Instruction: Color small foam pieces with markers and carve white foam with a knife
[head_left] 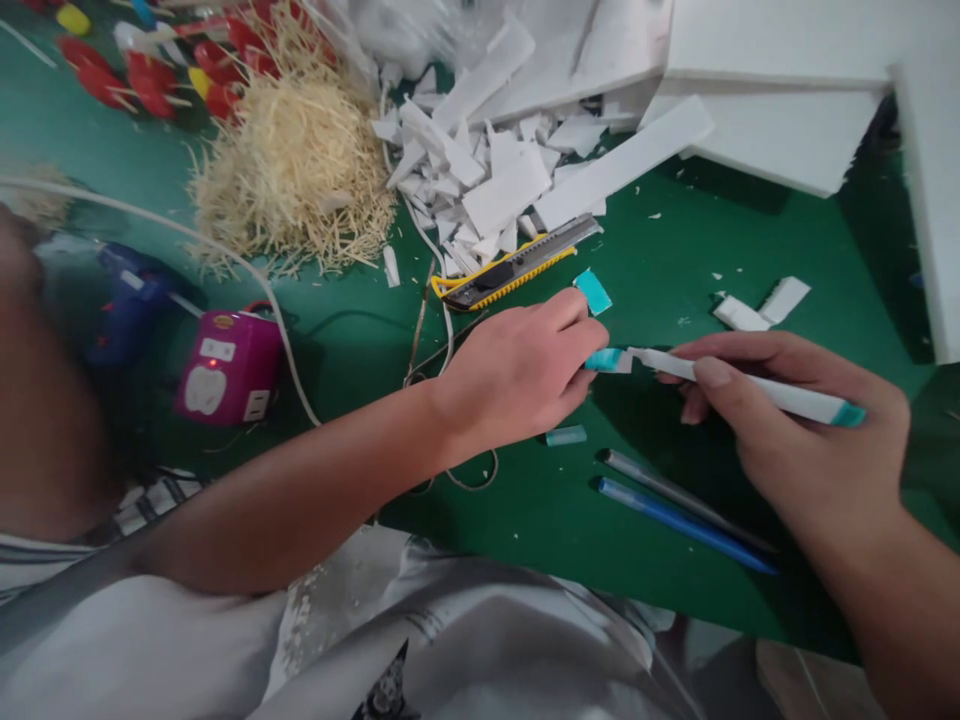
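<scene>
My right hand [810,420] is closed on a white marker [795,398] with a teal end, its tip pointing left. That tip meets, or comes very near, a small foam piece [609,360] coloured partly teal. Pinched in the fingers of my left hand [525,365], this piece is half hidden. Just above those fingers lies a teal-coloured foam square [594,291]. Below them rests a small teal marker cap [566,436]. A yellow and black utility knife [517,265], blade out, lies beyond my left hand.
A grey pen [682,498] and a blue pen [682,522] lie in front. White foam scraps [480,170] and wood shavings [300,160] are heaped behind. Left are a pink power adapter [229,365], a blue glue gun [127,300] and a white cable [281,310]. Foam boards [780,125] stand back right.
</scene>
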